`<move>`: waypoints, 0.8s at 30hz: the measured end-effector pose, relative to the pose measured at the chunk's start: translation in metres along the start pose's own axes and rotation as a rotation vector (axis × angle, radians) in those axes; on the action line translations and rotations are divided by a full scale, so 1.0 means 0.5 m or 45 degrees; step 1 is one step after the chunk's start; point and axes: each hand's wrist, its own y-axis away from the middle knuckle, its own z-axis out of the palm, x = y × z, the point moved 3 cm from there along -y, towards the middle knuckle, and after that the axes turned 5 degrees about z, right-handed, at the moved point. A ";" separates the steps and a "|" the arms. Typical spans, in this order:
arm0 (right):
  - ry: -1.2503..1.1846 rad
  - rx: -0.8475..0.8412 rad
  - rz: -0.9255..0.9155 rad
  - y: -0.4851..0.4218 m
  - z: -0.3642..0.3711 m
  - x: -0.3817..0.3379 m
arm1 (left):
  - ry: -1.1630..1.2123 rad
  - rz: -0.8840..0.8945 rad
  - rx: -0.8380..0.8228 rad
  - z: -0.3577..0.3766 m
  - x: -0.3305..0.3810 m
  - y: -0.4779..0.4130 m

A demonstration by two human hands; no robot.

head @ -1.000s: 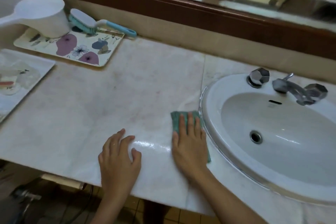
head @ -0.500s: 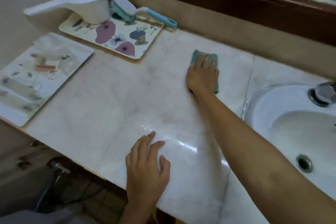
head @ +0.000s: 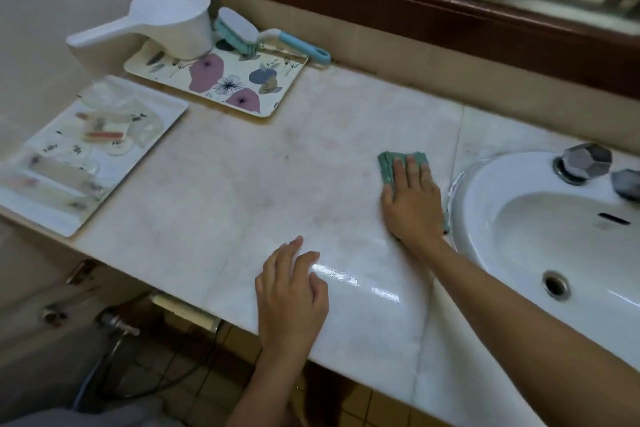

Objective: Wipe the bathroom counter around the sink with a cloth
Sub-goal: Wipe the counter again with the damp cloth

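A folded green cloth [head: 390, 163] lies flat on the pale marble counter [head: 263, 184], just left of the white sink [head: 485, 218]. My right hand [head: 412, 201] presses down on the cloth with the fingers spread over it; most of the cloth is hidden under the palm. My left hand [head: 291, 298] rests flat on the counter near its front edge, fingers apart, holding nothing. A wet shiny streak [head: 353, 281] shows on the marble between the two hands.
A flowered tray [head: 239, 87] at the back left carries a white water scoop [head: 166, 24] and a teal brush [head: 249, 33]. A white tray [head: 86, 156] with small toiletries lies at the left edge. Chrome tap handles [head: 585, 161] stand behind the basin. A wood-framed mirror runs along the back.
My right hand has slid the cloth from the back of the counter toward me and to the right, beside the sink rim. My left hand has stayed planted near the front edge.
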 end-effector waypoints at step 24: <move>-1.527 -0.369 0.574 0.473 -0.163 0.181 | 0.139 -0.076 -0.106 -0.014 0.006 0.009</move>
